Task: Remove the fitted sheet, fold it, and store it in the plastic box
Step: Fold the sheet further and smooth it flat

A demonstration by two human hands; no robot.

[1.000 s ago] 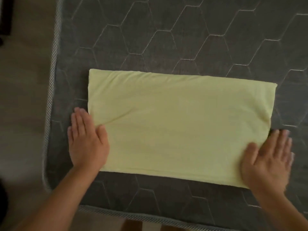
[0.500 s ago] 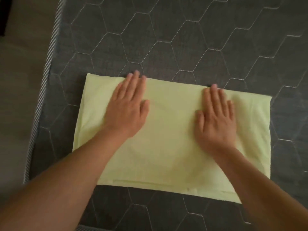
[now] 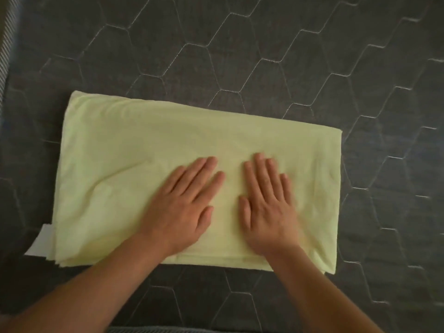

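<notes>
**Sheet folded flat, box still to come**

Sheet [image 3: 120,169] comes first: it is off the bed and folded into a thick yellow-green block. It lies flat on the bare mattress [image 3: 264,56], near the front edge. The mattress is dark grey with a stitched pattern of six-sided shapes, and nothing covers it now. So the taking-off part looks done, and most of the folding looks done too.

The block is still long and wide. It may need one more fold to make it smaller, but that is only a guess. The plastic box is not in view, so putting the sheet away is still left to do.

Some layers stick out at the front left corner, and a pale bit of cloth [image 3: 39,243] pokes out there. A soft crease runs across the left half of the top.

The left hand [image 3: 182,207] and the right hand [image 3: 266,205] lie side by side in the middle of the sheet, close but not touching. Both are open and flat, palms down, fingers straight. They press on the sheet and grip nothing.

Half a second ago the hands were farther up the sheet and well apart from each other. Now they are lower and close together. A second ago they were at the two short ends of the sheet. The sheet itself has stayed in its place on the mattress.
</notes>
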